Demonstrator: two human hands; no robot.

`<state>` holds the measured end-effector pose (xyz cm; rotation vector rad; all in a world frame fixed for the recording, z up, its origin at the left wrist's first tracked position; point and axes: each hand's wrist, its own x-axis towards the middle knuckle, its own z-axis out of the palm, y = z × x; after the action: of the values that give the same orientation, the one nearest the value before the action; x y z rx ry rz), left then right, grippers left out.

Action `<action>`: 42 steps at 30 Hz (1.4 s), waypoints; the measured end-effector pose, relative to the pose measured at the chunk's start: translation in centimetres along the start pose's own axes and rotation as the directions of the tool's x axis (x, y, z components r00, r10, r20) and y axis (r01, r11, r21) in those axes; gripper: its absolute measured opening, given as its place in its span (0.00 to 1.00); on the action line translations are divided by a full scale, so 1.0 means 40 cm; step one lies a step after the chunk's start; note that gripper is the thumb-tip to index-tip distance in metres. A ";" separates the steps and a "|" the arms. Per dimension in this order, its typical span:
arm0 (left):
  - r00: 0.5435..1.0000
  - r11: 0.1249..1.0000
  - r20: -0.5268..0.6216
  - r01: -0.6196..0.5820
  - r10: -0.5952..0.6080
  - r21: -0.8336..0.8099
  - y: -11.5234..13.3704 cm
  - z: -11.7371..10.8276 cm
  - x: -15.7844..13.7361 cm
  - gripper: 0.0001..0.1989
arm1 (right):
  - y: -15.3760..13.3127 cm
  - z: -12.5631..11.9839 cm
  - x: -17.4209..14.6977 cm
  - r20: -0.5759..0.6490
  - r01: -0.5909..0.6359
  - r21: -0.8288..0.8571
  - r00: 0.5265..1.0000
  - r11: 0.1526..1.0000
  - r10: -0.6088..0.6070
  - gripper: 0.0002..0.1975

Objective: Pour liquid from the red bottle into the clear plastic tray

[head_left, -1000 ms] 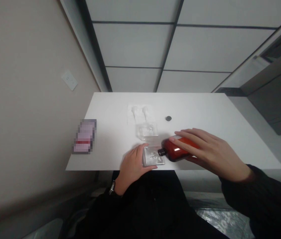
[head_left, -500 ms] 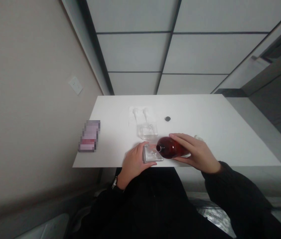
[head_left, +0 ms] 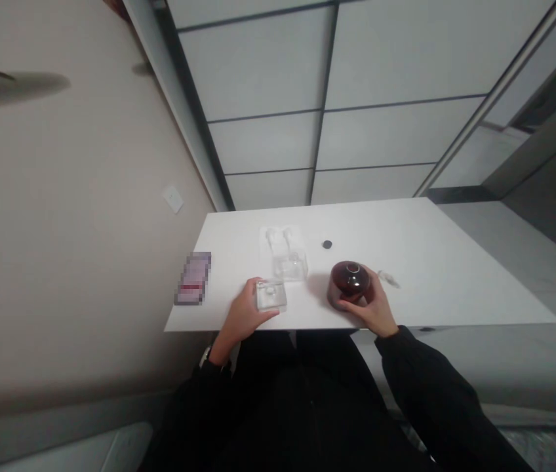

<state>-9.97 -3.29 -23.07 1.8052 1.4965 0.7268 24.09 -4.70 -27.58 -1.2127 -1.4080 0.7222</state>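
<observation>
A small clear square bottle point(head_left: 271, 296) is gripped from its left side by my left hand point(head_left: 246, 313), thumb along the near edge. My right hand point(head_left: 371, 303) wraps the right side of a dark red-brown round bottle point(head_left: 345, 288), which stands upright on the table with its uncapped mouth facing up. Behind the clear bottle lies a second clear bottle point(head_left: 290, 267). Two white pump heads with dip tubes point(head_left: 278, 237) rest on a pale sheet beyond it. A small dark round cap point(head_left: 327, 244) lies behind the brown bottle.
The white table point(head_left: 425, 262) carries everything. A pixelated pinkish object point(head_left: 193, 278) lies at its left edge, and a small whitish crumpled item point(head_left: 389, 278) is right of my right hand. The wall with a socket point(head_left: 174, 199) borders the left.
The brown bottle has gone from tilted over the clear bottle to upright, farther right, in my right hand. My left hand and the clear bottle have shifted left. The camera view has tilted up.
</observation>
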 end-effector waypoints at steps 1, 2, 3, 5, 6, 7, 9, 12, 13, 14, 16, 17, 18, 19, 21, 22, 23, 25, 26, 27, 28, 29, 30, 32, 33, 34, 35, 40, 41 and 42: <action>1.000 1.000 -0.014 -0.001 0.001 0.013 -0.015 -0.010 0.008 0.37 | 0.003 -0.001 0.001 0.001 -0.010 0.007 1.000 1.000 0.010 0.47; 1.000 1.000 -0.027 -0.009 0.010 0.017 -0.030 -0.019 0.017 0.37 | 0.006 -0.001 0.002 0.005 -0.021 0.012 1.000 1.000 0.021 0.47; 0.999 1.000 -0.041 -0.022 0.023 0.019 -0.043 -0.026 0.029 0.37 | 0.009 -0.002 0.003 0.010 -0.034 0.018 0.999 0.999 0.033 0.48; 0.996 0.998 -0.069 -0.056 0.058 0.023 -0.061 -0.035 0.056 0.37 | 0.013 -0.002 0.005 0.011 -0.056 0.031 0.998 0.998 0.056 0.49; 0.994 0.997 -0.080 -0.070 0.072 0.029 -0.066 -0.036 0.072 0.37 | 0.015 -0.001 0.006 0.006 -0.063 0.037 0.998 0.997 0.063 0.49; 0.993 0.996 -0.087 -0.082 0.085 0.035 -0.069 -0.036 0.087 0.37 | 0.017 0.000 0.006 0.003 -0.066 0.040 0.998 0.997 0.066 0.50; 0.991 0.994 -0.082 -0.100 0.103 0.039 -0.068 -0.032 0.117 0.38 | 0.018 0.002 0.004 -0.003 -0.061 0.036 0.998 0.998 0.061 0.50; 0.989 0.990 -0.064 -0.131 0.133 0.042 -0.058 -0.025 0.154 0.43 | 0.018 0.003 0.000 -0.007 -0.047 0.015 0.999 0.999 0.047 0.49; 0.988 0.988 -0.051 -0.146 0.148 0.044 -0.054 -0.025 0.163 0.45 | 0.018 0.003 -0.001 -0.003 -0.040 0.008 0.999 0.999 0.040 0.49; 0.986 0.986 -0.032 -0.162 0.163 0.046 -0.048 -0.026 0.170 0.47 | 0.018 0.002 -0.002 0.000 -0.030 0.001 1.000 1.000 0.030 0.48; 0.981 0.980 0.011 -0.194 0.193 0.053 -0.036 -0.031 0.178 0.49 | 0.018 0.001 -0.003 0.000 -0.001 -0.016 1.000 1.000 0.001 0.48; 0.978 0.976 0.033 -0.210 0.208 0.055 -0.029 -0.035 0.181 0.51 | 0.017 0.000 -0.003 -0.001 0.015 -0.026 1.000 1.000 -0.015 0.47; 0.973 0.973 0.050 -0.226 0.223 0.052 -0.021 -0.039 0.183 0.52 | 0.016 0.000 -0.004 -0.003 0.028 -0.035 1.000 0.999 -0.028 0.47; 0.969 0.969 0.059 -0.241 0.239 0.044 -0.012 -0.044 0.186 0.53 | 0.015 0.000 -0.004 -0.002 0.036 -0.043 0.999 0.998 -0.036 0.46; 0.959 0.961 0.067 -0.277 0.275 0.024 0.008 -0.053 0.194 0.55 | 0.012 0.000 -0.005 0.002 0.037 -0.050 0.999 0.998 -0.037 0.46; 0.954 0.955 0.067 -0.295 0.293 0.018 0.019 -0.056 0.199 0.55 | 0.010 0.001 -0.005 0.002 0.033 -0.049 0.999 0.998 -0.033 0.46; 0.949 0.950 0.066 -0.310 0.309 0.020 0.030 -0.058 0.205 0.55 | 0.008 0.002 -0.006 0.000 0.027 -0.047 1.000 0.999 -0.027 0.46; 0.942 0.942 0.067 -0.332 0.329 0.040 0.052 -0.058 0.218 0.53 | 0.006 0.004 -0.006 -0.010 0.010 -0.039 1.000 0.999 -0.010 0.46; 0.940 0.940 0.075 -0.337 0.333 0.051 0.062 -0.057 0.223 0.52 | 0.006 0.004 -0.006 -0.012 0.005 -0.037 1.000 0.999 -0.005 0.46; 0.939 0.939 0.085 -0.338 0.333 0.061 0.071 -0.055 0.228 0.51 | 0.007 0.004 -0.006 -0.014 0.003 -0.036 1.000 0.999 -0.004 0.46; 0.939 0.939 0.095 -0.337 0.330 0.070 0.079 -0.053 0.232 0.51 | 0.009 0.004 -0.005 -0.016 0.006 -0.038 1.000 0.999 -0.007 0.46; 0.940 0.939 0.104 -0.334 0.325 0.079 0.086 -0.051 0.234 0.50 | 0.012 0.003 -0.005 -0.015 0.014 -0.044 1.000 0.999 -0.015 0.46; 0.941 0.940 0.110 -0.330 0.320 0.089 0.092 -0.048 0.236 0.49 | 0.015 0.003 -0.004 -0.013 0.025 -0.054 1.000 0.998 -0.025 0.46; 0.943 0.939 0.107 -0.325 0.314 0.112 0.099 -0.041 0.236 0.46 | 0.021 0.003 -0.004 -0.006 0.039 -0.073 0.999 0.997 -0.040 0.46; 0.944 0.938 0.101 -0.325 0.314 0.120 0.101 -0.037 0.234 0.45 | 0.024 0.003 -0.004 -0.006 0.043 -0.078 0.999 0.996 -0.043 0.46; 0.945 0.938 0.095 -0.324 0.314 0.124 0.102 -0.031 0.231 0.43 | 0.025 0.004 -0.005 -0.010 0.044 -0.081 0.999 0.996 -0.045 0.46; 0.945 0.938 0.086 -0.325 0.316 0.123 0.102 -0.025 0.226 0.42 | 0.024 0.004 -0.006 -0.023 0.042 -0.082 0.999 0.996 -0.044 0.46; 0.948 0.945 0.041 -0.318 0.316 0.074 0.109 0.013 0.176 0.43 | -0.009 -0.004 0.002 -0.063 0.102 -0.215 0.991 0.971 -0.118 0.43; 0.949 0.947 0.041 -0.314 0.312 0.062 0.111 0.020 0.163 0.45 | -0.022 -0.009 0.010 -0.041 0.138 -0.265 0.987 0.955 -0.154 0.42; 0.951 0.950 0.043 -0.307 0.305 0.052 0.114 0.026 0.150 0.46 | -0.036 -0.015 0.019 -0.013 0.176 -0.311 0.982 0.934 -0.190 0.40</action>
<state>-5.29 1.93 -20.12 2.1115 1.2389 0.8019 24.35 -4.53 -25.90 -1.3043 -1.6150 0.3518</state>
